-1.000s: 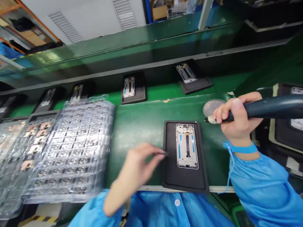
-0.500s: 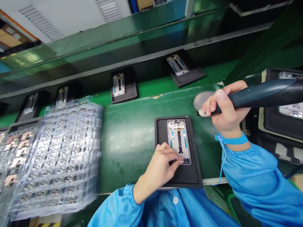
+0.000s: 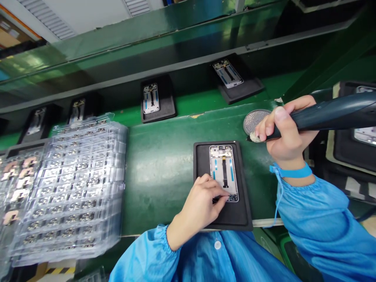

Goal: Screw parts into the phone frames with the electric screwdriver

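An open smartphone frame (image 3: 219,172) lies in a black padded tray (image 3: 202,158), its inner parts, dark ribbon cable and blue strips showing. My left hand (image 3: 205,197) bends over the near end of the frame. Thumb and forefinger are pinched at the edge of a small dark circuit board (image 3: 233,197) there; whether they grip it or just press on it is hidden. My right hand (image 3: 289,135) is wrapped round a dark electric screwdriver (image 3: 331,114), whose whitish-wrapped tip points left. Beside that tip sits a round metal dish (image 3: 255,119) with a dotted surface.
Stacked clear plastic trays (image 3: 73,188) of small metal parts stand on the left of the green bench (image 3: 158,172). Beyond it, several phone frames rest in black trays (image 3: 167,105) on a green line. More black trays (image 3: 346,145) are piled at right.
The view has shifted slightly, so the bench things sit a little differently in it. Both hands keep nearly the same pose and place, the left at the phone frame, the right with the screwdriver.
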Motion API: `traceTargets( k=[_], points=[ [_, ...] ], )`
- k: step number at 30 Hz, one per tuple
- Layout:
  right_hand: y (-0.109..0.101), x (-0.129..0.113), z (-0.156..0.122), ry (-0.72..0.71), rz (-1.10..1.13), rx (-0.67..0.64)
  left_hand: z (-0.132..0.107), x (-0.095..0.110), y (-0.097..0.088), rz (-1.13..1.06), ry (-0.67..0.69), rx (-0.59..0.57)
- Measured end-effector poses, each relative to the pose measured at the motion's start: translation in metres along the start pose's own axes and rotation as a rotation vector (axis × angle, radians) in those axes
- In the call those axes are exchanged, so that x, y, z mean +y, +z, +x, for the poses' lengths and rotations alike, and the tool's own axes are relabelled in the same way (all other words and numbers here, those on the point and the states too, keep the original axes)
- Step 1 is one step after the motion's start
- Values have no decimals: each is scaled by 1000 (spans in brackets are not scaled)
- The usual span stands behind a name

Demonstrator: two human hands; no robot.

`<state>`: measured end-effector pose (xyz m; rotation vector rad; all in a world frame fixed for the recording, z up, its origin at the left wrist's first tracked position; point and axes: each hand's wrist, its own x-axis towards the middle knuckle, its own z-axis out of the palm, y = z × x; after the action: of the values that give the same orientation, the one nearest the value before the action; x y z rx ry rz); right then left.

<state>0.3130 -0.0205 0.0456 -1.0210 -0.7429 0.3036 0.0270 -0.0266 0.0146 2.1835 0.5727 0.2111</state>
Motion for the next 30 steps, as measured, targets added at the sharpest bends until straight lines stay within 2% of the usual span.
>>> traceTargets(
  k=[4, 8, 12, 16, 21, 30],
  points=[
    [-2, 0, -1, -1, -13, 1, -3, 3, 0, 147, -106, 105],
    [-8, -2, 6, -42, -50, 35, -3, 2, -1, 193, -181, 139],
    [-19, -1, 23, -103, -86, 52, 10, -14, -5, 183, -153, 173],
    [-28, 7, 33, -107, -89, 44, 39, -31, -18, 198, -129, 232],
    [-34, 16, 34, -85, -100, 22, 67, -39, -30, 181, -92, 213],
    [-42, 19, 36, -86, -147, 31, 67, -42, -26, 174, -62, 230]
  ],
)
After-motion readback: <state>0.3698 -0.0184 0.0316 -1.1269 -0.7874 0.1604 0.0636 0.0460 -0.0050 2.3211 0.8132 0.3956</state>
